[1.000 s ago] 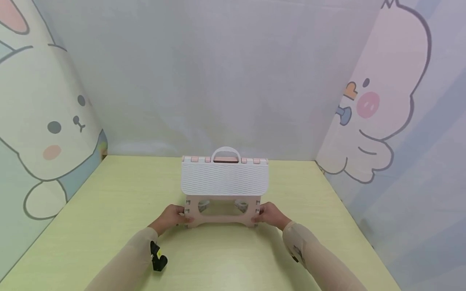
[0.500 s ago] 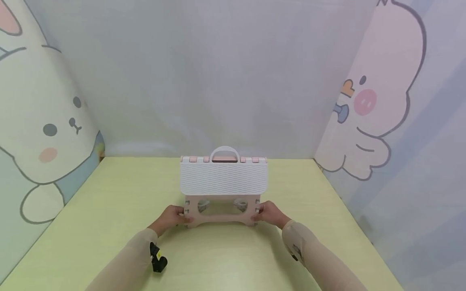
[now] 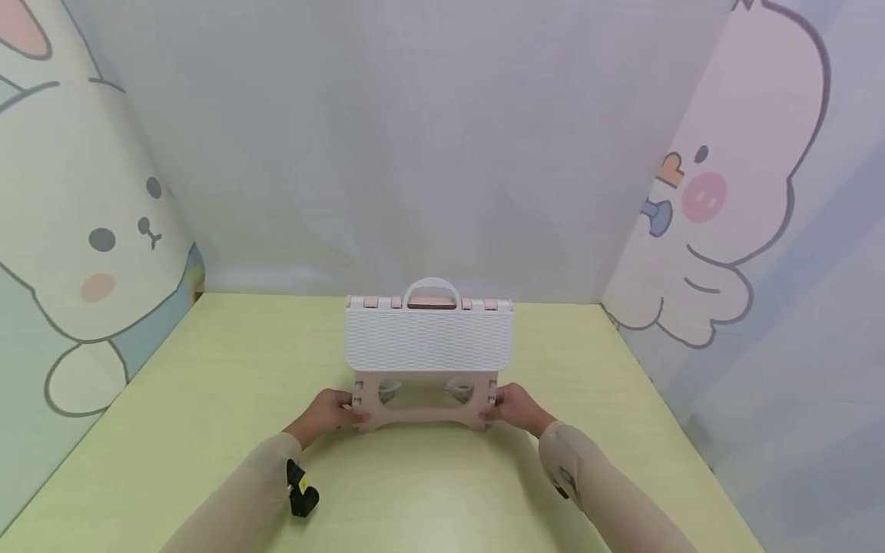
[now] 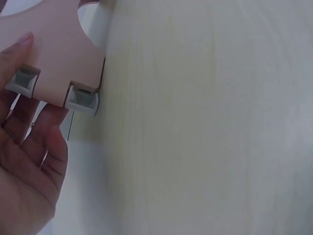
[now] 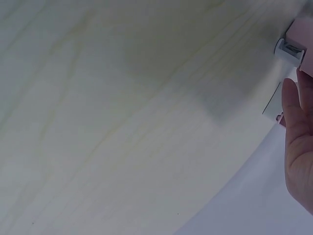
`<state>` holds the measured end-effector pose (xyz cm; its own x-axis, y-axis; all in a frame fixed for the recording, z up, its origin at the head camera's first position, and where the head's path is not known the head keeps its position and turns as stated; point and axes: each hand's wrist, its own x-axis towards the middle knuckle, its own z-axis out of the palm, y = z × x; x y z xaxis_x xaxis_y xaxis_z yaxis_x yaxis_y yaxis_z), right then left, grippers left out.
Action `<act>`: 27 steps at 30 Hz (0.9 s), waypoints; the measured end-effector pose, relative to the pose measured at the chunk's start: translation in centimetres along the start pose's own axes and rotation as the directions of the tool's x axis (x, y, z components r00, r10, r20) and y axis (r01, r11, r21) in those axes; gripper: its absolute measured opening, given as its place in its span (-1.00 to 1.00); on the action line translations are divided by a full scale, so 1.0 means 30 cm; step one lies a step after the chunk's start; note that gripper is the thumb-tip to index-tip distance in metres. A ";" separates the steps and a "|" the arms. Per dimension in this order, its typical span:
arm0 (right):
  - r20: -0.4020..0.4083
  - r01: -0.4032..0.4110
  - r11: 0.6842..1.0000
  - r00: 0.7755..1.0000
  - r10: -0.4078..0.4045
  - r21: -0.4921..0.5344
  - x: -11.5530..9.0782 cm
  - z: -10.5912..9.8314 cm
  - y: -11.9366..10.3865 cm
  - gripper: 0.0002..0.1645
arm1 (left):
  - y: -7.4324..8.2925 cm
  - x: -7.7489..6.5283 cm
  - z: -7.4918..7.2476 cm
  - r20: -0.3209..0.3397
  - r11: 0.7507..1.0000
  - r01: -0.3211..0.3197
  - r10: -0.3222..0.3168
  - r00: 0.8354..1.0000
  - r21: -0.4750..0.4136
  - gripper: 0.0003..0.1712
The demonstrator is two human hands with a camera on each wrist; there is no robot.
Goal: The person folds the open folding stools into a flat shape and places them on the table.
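A white and pink folding stool (image 3: 429, 342) stands on the table, its woven-textured white panel slanting toward me and a white carrying handle (image 3: 432, 283) arching up at the top. Below that panel is a pink leg panel (image 3: 422, 415) with cut-out openings. My left hand (image 3: 323, 415) grips the leg panel's left edge, thumb on the front face. In the left wrist view, the left thumb (image 4: 17, 51) lies on the pink surface, with fingers behind near the grey hinge pieces (image 4: 82, 100). My right hand (image 3: 518, 408) holds the opposite edge; its thumb is cut off in the right wrist view.
The pale yellow table (image 3: 429, 491) extends around the stool. A grey-white curtain (image 3: 415, 153) hangs behind it, with cartoon-printed cloth on both sides. A black device (image 3: 301, 491) is strapped at the left sleeve (image 3: 242, 491).
Both hands keep their hold on the stool's sides, and the stool stays in place. Only the head view shifts slightly.
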<state>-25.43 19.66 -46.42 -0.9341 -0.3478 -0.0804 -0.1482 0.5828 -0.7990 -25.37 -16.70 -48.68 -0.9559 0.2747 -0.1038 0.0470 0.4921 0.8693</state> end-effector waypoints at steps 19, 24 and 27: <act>0.008 -0.019 0.999 1.000 0.019 0.040 -0.005 0.000 -0.011 -0.79 | 0.010 -0.009 0.007 -0.030 0.999 0.042 -0.042 0.999 0.011 -0.73; 0.004 -0.018 0.999 1.000 0.018 0.042 -0.008 0.000 -0.008 -0.79 | 0.012 -0.008 0.010 -0.031 0.999 0.039 -0.038 0.999 0.011 -0.71; 0.009 -0.014 0.999 1.000 0.014 0.044 -0.009 -0.002 -0.003 -0.79 | 0.014 -0.007 0.011 -0.028 0.999 0.037 -0.036 0.999 0.008 -0.70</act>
<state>-25.18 19.74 -46.28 -0.9332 -0.3463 -0.0966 -0.1205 0.5544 -0.8235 -25.05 -16.29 -48.44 -0.9647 0.2335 -0.1219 0.0142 0.5085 0.8610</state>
